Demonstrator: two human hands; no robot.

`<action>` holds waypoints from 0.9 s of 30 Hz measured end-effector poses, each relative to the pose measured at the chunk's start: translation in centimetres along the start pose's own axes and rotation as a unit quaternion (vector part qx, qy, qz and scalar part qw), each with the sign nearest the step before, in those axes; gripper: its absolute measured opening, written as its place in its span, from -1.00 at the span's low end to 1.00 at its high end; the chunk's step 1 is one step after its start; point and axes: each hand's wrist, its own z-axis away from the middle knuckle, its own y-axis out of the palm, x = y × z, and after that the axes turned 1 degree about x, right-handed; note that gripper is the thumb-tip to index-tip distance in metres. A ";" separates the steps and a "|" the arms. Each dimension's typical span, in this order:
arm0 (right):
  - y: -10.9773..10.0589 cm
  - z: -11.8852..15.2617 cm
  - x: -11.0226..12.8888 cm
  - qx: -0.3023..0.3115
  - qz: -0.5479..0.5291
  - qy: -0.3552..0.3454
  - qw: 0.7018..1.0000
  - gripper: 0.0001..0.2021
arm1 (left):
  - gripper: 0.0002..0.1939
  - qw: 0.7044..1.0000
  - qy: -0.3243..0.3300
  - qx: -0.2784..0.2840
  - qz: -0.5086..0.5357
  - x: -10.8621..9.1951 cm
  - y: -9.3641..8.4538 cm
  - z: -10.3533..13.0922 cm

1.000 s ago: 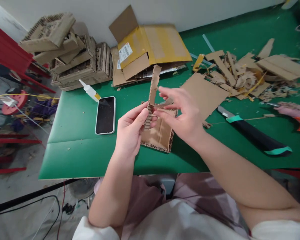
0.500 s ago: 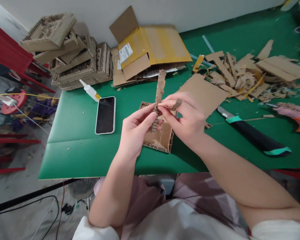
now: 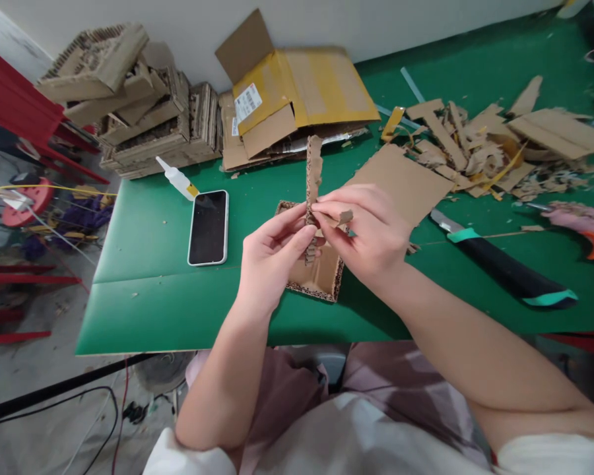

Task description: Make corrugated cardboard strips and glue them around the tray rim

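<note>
My left hand (image 3: 272, 251) pinches a narrow corrugated cardboard strip (image 3: 314, 168), which stands roughly lengthwise away from me. With thumb and fingertips, my right hand (image 3: 371, 231) grips a thin torn paper layer (image 3: 345, 216) at the strip's side; its loose end curls out over the fingers. The fingertips of both hands meet around the middle of the strip and hide part of it. Beneath them a shallow cardboard tray (image 3: 314, 291) with corrugated edges lies on the green table. A flat cardboard sheet (image 3: 400, 181) is just beyond my right hand.
A utility knife (image 3: 505, 264) with its blade exposed lies at the right, near pink-and-orange tools (image 3: 587, 227). Cardboard scraps (image 3: 480, 152) are heaped behind. At left are a phone (image 3: 208, 227) and glue bottle (image 3: 179, 181). Stacked cardboard trays (image 3: 143, 125) and a taped box (image 3: 321, 86) stand at the back.
My right hand has shifted slightly, and the torn paper's loose end has moved a little left and down. The strip's lower end has swung slightly right. Both hands keep their grip.
</note>
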 end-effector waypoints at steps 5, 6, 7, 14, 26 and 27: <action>-0.2 -0.2 0.3 -0.001 -0.018 0.017 1.000 -0.91 | -0.72 1.000 0.005 0.009 0.006 0.0 0.1 0.0; -0.2 -0.3 0.3 0.005 -0.019 0.026 0.999 -0.91 | -0.72 1.000 0.003 0.008 0.006 0.0 0.1 0.0; -0.2 -0.3 0.3 0.009 -0.022 0.032 0.999 -0.91 | -0.72 1.000 0.000 0.008 0.006 0.0 0.0 0.1; -0.1 -0.2 0.4 0.009 -0.057 0.055 0.997 -0.88 | -0.70 1.000 -0.019 0.006 0.019 -0.1 0.1 0.1; 0.0 -0.2 0.2 0.013 -0.028 0.024 0.999 -0.85 | -0.73 0.999 -0.024 0.008 0.024 -0.1 -0.1 0.1; 0.1 -0.1 0.2 0.021 -0.027 0.028 0.999 -0.85 | -0.71 0.999 -0.024 0.008 0.020 -0.1 -0.1 0.1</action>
